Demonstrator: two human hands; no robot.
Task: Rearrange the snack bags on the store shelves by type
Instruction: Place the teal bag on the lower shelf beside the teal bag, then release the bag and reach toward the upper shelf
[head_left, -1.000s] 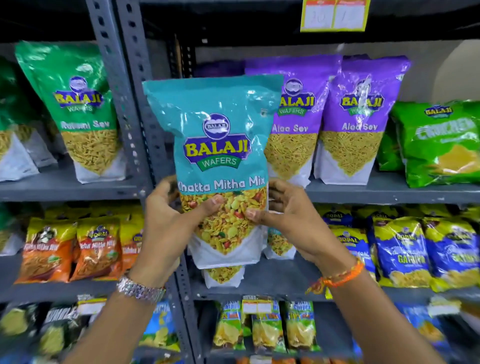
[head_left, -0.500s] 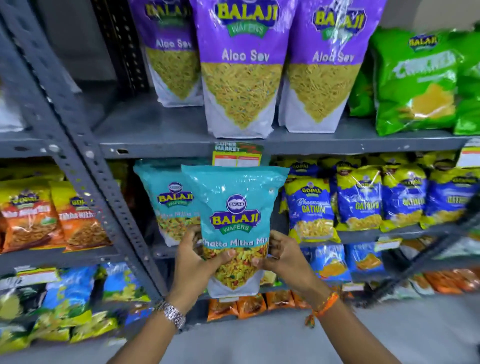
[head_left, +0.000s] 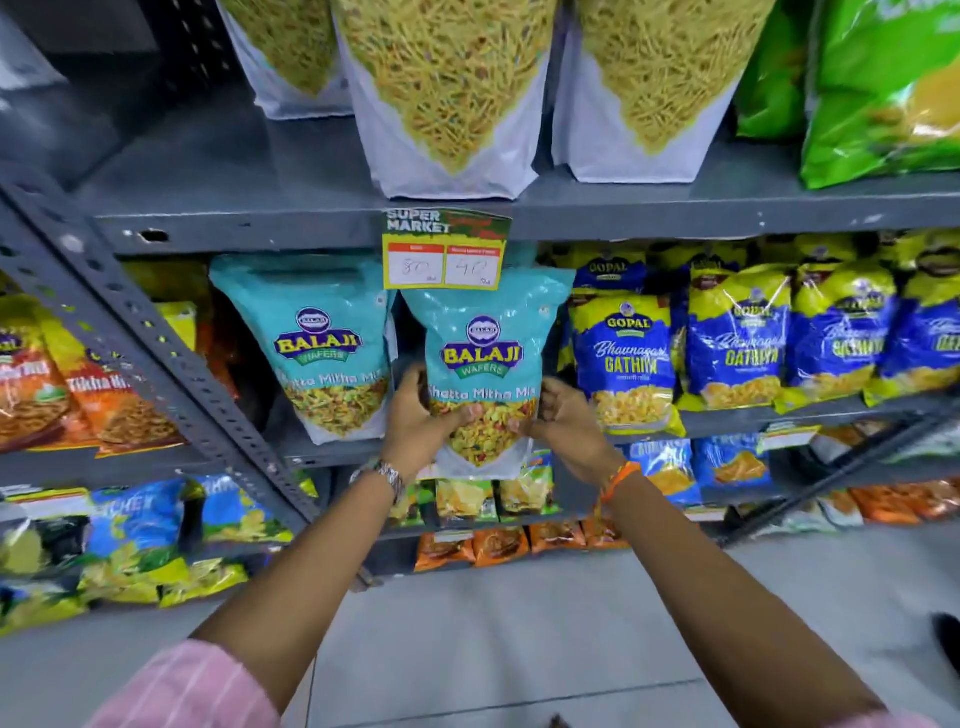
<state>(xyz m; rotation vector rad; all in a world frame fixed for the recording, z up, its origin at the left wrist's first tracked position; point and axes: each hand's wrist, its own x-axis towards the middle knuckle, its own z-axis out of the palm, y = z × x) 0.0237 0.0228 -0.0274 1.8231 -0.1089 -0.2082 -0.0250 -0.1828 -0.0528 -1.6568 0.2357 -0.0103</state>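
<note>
Two teal Balaji Khatta Mitha Mix bags are in view on the middle shelf (head_left: 332, 451). The held teal bag (head_left: 485, 332) stands upright near the centre of the view, its top edge tucked behind the price tag (head_left: 444, 249) that hangs from the upper shelf (head_left: 260, 176). Both hands grasp it low down: the left hand (head_left: 418, 423) wraps its left edge from about 8 o'clock of the bag, thumb pressed on the front, and the right hand (head_left: 563, 418) cups its right edge from about 4 o'clock, thumb also on the front. The bag's base sits at the shelf's front lip, though I cannot tell whether it rests there or is carried by the hands. The second teal bag (head_left: 322, 343) stands just beside it at 9 o'clock, upright on the same shelf.

At 3 o'clock of the held bag, a row of four blue Gopal Gathiya bags (head_left: 626, 358) faces front, with more behind them. At 12 o'clock, on the upper shelf, three white-bottomed sev pouches (head_left: 447, 104) stand side by side, only their lower halves in view, with green bags (head_left: 883, 88) at 2 o'clock. At 9 o'clock, beyond the slanted grey upright (head_left: 156, 332), two orange bags (head_left: 109, 395) lean on the neighbouring rack. A metal watch (head_left: 388, 475) circles the left wrist and an orange thread (head_left: 618, 475) the right.
</note>
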